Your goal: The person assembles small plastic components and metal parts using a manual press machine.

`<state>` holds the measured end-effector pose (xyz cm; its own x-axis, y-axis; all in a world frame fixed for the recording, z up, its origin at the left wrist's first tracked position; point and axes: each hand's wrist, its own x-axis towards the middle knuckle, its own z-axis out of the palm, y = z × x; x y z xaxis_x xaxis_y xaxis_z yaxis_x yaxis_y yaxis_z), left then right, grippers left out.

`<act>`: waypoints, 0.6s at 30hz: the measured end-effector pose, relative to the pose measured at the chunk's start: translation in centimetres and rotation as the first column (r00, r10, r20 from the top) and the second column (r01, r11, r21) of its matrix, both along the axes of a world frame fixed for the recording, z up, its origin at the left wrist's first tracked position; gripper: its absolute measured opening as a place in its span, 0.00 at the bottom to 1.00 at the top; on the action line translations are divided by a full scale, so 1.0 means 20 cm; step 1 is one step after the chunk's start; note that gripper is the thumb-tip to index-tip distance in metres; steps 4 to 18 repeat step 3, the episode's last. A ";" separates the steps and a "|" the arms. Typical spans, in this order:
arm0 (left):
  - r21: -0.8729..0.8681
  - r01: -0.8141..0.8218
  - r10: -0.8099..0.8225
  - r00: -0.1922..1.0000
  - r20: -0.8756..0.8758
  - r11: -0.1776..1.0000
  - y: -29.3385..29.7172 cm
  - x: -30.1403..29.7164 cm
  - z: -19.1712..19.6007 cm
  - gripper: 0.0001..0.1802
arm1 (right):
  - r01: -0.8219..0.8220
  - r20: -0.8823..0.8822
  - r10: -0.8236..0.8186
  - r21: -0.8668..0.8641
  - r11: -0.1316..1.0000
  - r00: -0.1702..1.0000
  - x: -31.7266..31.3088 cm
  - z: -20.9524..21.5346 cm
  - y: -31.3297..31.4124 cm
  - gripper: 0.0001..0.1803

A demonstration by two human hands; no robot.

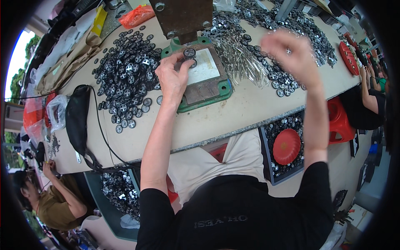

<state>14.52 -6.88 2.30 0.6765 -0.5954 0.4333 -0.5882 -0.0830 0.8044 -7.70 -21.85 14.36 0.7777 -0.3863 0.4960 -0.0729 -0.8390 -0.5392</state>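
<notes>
Head view looked straight down on a pale workbench (pixel 233 112) crowded with small parts. Left hand (pixel 173 77), just above the middle of the frame, lay on the green-edged base of a press (pixel 206 93), its fingertips pinched on a small black wheel-like disc (pixel 189 53) directly beneath the dark press ram (pixel 183 16) at the top centre. That placement looked deliberate, I judged: the disc sat where the ram would meet it, and the heel of the hand stayed back on the plate, clear of the ram's line.

Right hand (pixel 291 54), in the upper right, was raised above the bench and smeared by motion; whether it was open or closed on anything could not be told. Under it lay a heap of thin metal pins (pixel 239 58) and a scatter of silver-centred discs (pixel 283 83), both near enough to be reached with little travel.

A broad pile of black discs (pixel 127 77) filled the upper left, just beside the press, with a black pouch and its strap (pixel 77 118) further left near the bench's edge. Bare bench ran only as a strip along the near edge, between the press and the person's lap. Below that edge, a red dish (pixel 286 146) sat in a tray of more parts at the right, and another tray of discs (pixel 118 191) at the lower left.
</notes>
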 end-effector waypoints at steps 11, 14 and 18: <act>-0.061 -0.007 0.007 1.000 0.007 0.998 -0.04 -0.02 -0.01 0.13 | -0.133 0.085 0.134 -0.017 0.991 0.987 0.14 0.68 -0.13 0.29; -0.061 -0.007 0.007 1.000 0.007 0.998 -0.04 -0.02 -0.01 0.13 | -0.133 0.085 0.134 -0.017 0.991 0.987 0.14 0.68 -0.13 0.29; -0.061 -0.007 0.007 1.000 0.007 0.998 -0.04 -0.02 -0.01 0.13 | -0.133 0.085 0.134 -0.017 0.991 0.987 0.14 0.68 -0.13 0.29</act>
